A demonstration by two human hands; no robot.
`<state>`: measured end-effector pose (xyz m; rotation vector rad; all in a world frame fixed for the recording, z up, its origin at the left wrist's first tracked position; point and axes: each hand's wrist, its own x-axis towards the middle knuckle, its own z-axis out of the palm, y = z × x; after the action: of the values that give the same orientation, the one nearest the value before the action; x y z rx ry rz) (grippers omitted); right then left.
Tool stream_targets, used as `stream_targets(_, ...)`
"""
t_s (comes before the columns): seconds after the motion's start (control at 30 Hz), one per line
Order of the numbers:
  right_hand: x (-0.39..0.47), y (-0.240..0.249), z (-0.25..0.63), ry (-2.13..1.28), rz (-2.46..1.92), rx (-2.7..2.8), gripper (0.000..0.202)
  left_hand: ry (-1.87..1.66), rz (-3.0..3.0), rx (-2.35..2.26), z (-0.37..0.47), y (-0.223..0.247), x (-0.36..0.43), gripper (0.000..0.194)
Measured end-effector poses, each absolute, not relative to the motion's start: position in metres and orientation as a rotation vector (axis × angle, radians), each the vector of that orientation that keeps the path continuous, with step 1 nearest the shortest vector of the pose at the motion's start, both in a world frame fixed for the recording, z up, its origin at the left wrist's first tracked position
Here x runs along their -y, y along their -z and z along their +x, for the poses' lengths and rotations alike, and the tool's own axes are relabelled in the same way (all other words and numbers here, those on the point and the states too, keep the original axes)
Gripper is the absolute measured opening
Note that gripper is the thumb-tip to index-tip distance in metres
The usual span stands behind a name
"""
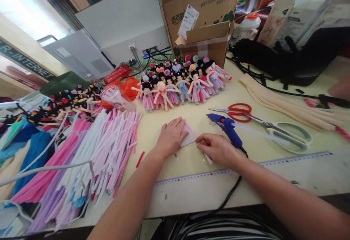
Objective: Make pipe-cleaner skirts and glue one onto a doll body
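Note:
My left hand [171,136] lies flat on a pale lilac fuzzy piece [189,136], fingers stretched over it; the hand covers much of the piece. At that piece's right corner is my right hand [216,147], its fingers closed in a pinch. A short pale pink strip [208,158], like a pipe cleaner, sticks out below those fingers. Just beyond the right hand lies a blue hot glue gun [228,128], a clear glue stick [259,132] at its back. A short red pipe cleaner piece [140,159] rests left of my left forearm.
Pipe-cleaner dolls [179,83] stand grouped before a cardboard box [202,14]. Bundles of pipe cleaners [101,152] cover the left side. Red scissors [237,112], green-handled scissors [290,134] and beige strips [284,103] lie right. A ruler [273,162] runs along the front edge.

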<state>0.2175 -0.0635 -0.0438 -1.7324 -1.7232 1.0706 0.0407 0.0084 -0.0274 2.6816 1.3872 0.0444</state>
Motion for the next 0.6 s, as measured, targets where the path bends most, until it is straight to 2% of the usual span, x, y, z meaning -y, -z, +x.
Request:
stream_targets(0.23, 0.065, 0.043, 0.218, -1.104, -1.709, 1.705, 0.017, -0.617, 2.552, -1.470, 0.021, 0.021, -0.016, 0.032)
stream_targets(0.37, 0.065, 0.043, 0.218, -1.119, -1.708, 1.685, 0.018, -0.593, 2.611, -1.373, 0.021, 0.019, 0.006, 0.021)
stream_targets(0.5, 0.067, 0.043, 0.219, -1.110, -1.678, 1.713, 0.020, -0.503, 2.717, -1.069, 0.033, 0.027, 0.032, 0.021)
stream_targets(0.6, 0.068, 0.044, 0.220, -1.129, -1.657, 1.706, 0.022, -0.485, 2.707, -1.031, 0.040, 0.032, 0.044, 0.023)
